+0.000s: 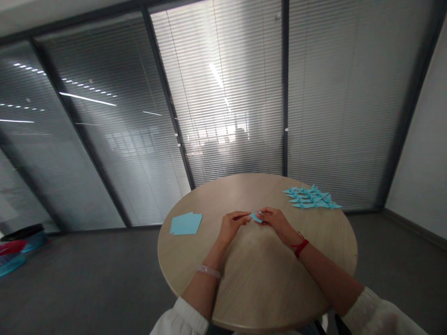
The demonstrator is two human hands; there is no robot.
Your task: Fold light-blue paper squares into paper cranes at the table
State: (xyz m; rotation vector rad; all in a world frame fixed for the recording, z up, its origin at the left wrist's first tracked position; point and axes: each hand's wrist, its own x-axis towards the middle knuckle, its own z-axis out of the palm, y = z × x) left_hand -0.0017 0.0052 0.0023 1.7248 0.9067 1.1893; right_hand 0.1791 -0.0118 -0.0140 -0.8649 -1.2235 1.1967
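A small light-blue folded paper piece (256, 217) lies pinched between both hands over the middle of a round wooden table (258, 274). My left hand (233, 224) grips its left end with closed fingers. My right hand (275, 219), with a red cord at the wrist, holds its right side, fingers also closed. A stack of flat light-blue paper sheets (186, 223) rests on the table to the left. Several finished light-blue folded paper figures (311, 197) lie in a cluster at the far right of the table.
Glass walls with closed blinds (223, 102) stand behind the table. Grey carpet (80, 279) surrounds it. Coloured containers (17, 249) sit on the floor at the far left. A white wall (426, 153) runs along the right.
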